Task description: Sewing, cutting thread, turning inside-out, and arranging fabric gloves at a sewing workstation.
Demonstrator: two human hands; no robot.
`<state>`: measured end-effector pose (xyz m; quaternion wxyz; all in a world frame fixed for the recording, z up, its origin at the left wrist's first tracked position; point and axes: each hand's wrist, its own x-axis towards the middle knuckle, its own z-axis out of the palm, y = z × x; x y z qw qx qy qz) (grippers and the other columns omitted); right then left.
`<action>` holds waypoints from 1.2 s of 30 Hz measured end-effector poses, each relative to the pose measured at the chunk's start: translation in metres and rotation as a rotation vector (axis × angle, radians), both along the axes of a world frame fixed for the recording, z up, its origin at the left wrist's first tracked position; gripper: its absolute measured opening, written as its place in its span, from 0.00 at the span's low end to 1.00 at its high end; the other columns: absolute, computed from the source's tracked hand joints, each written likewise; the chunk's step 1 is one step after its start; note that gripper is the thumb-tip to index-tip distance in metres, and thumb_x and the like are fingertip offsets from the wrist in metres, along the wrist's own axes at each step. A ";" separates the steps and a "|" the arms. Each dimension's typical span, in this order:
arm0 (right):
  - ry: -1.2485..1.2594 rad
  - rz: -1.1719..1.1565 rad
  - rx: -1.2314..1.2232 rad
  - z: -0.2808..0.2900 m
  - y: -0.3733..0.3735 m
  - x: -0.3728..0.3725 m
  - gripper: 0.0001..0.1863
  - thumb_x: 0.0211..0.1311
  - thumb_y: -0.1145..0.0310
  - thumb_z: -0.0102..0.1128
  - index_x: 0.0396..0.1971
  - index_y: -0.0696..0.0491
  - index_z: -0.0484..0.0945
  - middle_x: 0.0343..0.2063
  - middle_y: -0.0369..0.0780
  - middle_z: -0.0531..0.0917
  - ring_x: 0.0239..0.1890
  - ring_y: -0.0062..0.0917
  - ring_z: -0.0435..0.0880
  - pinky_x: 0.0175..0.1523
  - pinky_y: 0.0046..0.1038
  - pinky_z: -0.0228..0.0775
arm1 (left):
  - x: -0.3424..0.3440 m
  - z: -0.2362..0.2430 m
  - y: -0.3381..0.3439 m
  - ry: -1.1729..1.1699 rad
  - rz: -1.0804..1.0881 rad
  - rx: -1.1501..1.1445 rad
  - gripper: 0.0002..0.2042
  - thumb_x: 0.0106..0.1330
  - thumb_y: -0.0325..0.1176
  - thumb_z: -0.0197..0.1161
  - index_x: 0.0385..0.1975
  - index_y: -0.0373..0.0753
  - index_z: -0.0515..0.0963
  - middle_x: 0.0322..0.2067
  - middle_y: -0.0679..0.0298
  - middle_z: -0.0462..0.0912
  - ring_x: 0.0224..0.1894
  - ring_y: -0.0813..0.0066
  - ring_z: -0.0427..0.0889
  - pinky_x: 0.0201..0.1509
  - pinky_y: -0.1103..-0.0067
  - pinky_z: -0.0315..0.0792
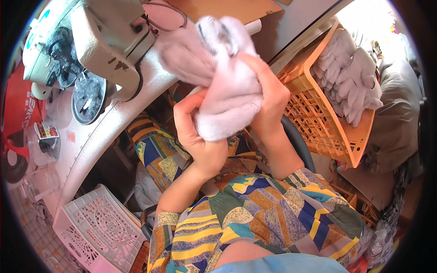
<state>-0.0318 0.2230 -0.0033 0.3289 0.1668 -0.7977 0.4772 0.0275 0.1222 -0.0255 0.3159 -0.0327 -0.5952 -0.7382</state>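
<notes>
A soft white fleecy glove (230, 102), bunched and partly smeared by motion, is raised in front of my body between both hands. Dark stitching shows along its upper edge. My left hand (198, 123) grips the lower left end, thumb and fingers curled into the cloth. Around its right side, my right hand (268, 91) is closed, with the fingers partly hidden behind the fabric. Beyond them at the upper left stands a cream sewing machine (107, 50) with lint on its round parts.
An orange plastic basket (314, 102) on the right holds a pile of pale gloves (348, 75). The curved white worktable (86, 150) runs along the left. A white openwork crate (102, 227) sits at the lower left. Brown cardboard (227, 9) lies at the back.
</notes>
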 end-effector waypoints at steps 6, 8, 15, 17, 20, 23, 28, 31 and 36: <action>0.023 0.128 0.149 0.005 0.013 -0.001 0.15 0.41 0.75 0.63 0.34 0.57 0.80 0.30 0.41 0.76 0.32 0.30 0.76 0.39 0.25 0.69 | 0.001 -0.002 -0.015 0.068 0.169 -0.504 0.19 0.51 0.20 0.65 0.44 0.33 0.68 0.39 0.60 0.73 0.38 0.75 0.74 0.45 0.80 0.69; -0.003 0.152 0.073 0.001 0.011 -0.001 0.11 0.42 0.75 0.63 0.29 0.59 0.75 0.28 0.41 0.75 0.32 0.31 0.76 0.39 0.25 0.68 | -0.002 -0.014 -0.009 0.021 0.125 -0.491 0.20 0.49 0.20 0.68 0.42 0.32 0.69 0.38 0.60 0.73 0.37 0.73 0.74 0.43 0.80 0.70; 0.251 0.170 0.108 -0.009 0.014 0.000 0.12 0.39 0.77 0.63 0.23 0.57 0.69 0.24 0.41 0.72 0.26 0.30 0.72 0.31 0.26 0.65 | -0.023 -0.013 -0.033 0.121 0.431 -0.665 0.17 0.46 0.26 0.69 0.34 0.32 0.70 0.26 0.59 0.70 0.26 0.64 0.71 0.28 0.71 0.66; 0.376 0.153 0.089 -0.015 0.013 -0.003 0.13 0.37 0.76 0.65 0.27 0.58 0.74 0.24 0.41 0.73 0.27 0.31 0.73 0.31 0.26 0.66 | -0.027 -0.004 -0.033 0.105 0.478 -0.615 0.17 0.46 0.27 0.69 0.35 0.32 0.72 0.27 0.59 0.72 0.30 0.65 0.72 0.32 0.72 0.67; 0.359 -0.112 0.141 0.000 0.003 0.000 0.18 0.37 0.76 0.65 0.34 0.60 0.78 0.27 0.42 0.75 0.29 0.30 0.73 0.33 0.26 0.67 | -0.024 0.007 -0.033 0.148 0.520 -0.689 0.16 0.47 0.27 0.69 0.35 0.31 0.74 0.32 0.57 0.74 0.37 0.62 0.74 0.40 0.72 0.69; 0.264 -0.084 0.179 0.002 0.012 -0.012 0.15 0.47 0.74 0.61 0.39 0.59 0.81 0.34 0.42 0.78 0.34 0.27 0.76 0.39 0.24 0.68 | -0.025 0.007 -0.038 0.278 0.341 -0.771 0.13 0.47 0.24 0.68 0.32 0.29 0.74 0.40 0.52 0.78 0.43 0.57 0.76 0.48 0.70 0.70; -0.044 0.206 0.025 -0.004 0.028 -0.021 0.19 0.37 0.76 0.66 0.36 0.56 0.82 0.29 0.43 0.80 0.34 0.31 0.81 0.41 0.26 0.72 | 0.007 0.006 -0.033 0.030 -0.247 -0.299 0.12 0.48 0.21 0.66 0.34 0.30 0.77 0.35 0.56 0.81 0.41 0.62 0.78 0.48 0.72 0.71; -0.460 0.502 -0.182 -0.003 0.033 -0.015 0.12 0.46 0.78 0.64 0.35 0.57 0.82 0.32 0.39 0.83 0.34 0.24 0.83 0.42 0.22 0.73 | 0.029 0.008 -0.040 -0.286 -0.606 0.340 0.11 0.54 0.20 0.64 0.38 0.31 0.77 0.37 0.59 0.81 0.42 0.72 0.78 0.49 0.76 0.71; -0.967 1.053 -0.969 -0.020 0.021 -0.005 0.31 0.57 0.70 0.64 0.60 0.60 0.64 0.40 0.40 0.83 0.42 0.20 0.83 0.50 0.22 0.75 | 0.028 -0.001 -0.055 -0.359 -0.890 1.161 0.24 0.70 0.40 0.46 0.60 0.31 0.65 0.61 0.48 0.68 0.64 0.54 0.67 0.70 0.57 0.55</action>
